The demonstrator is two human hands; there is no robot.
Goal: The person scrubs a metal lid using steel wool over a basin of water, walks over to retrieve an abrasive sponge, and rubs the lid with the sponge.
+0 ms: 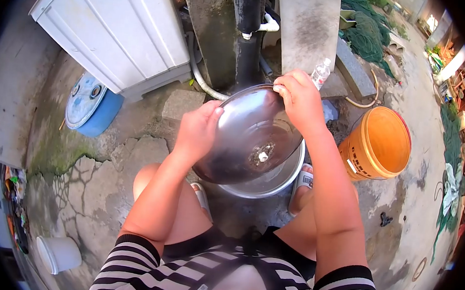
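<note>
A dark, shiny, shallow round wok (238, 140) is tilted above a metal basin (289, 184) on the ground. A small white spot or piece with speckled bits around it shows low on the wok's surface; I cannot tell what it is. My left hand (197, 132) grips the wok's left rim, thumb on top. On the upper right rim, my right hand (299, 98) is closed with its fingers over the edge. The wok covers much of the basin. Just behind my right hand stands a clear plastic bottle (321, 73).
An orange bucket (350, 153) stands to the right. At the left are a blue barrel (102, 115) and a large white plastic container (116, 29). A hose (198, 75) runs by a concrete block (181, 104). A white bucket (65, 255) sits at lower left. The concrete ground is cracked.
</note>
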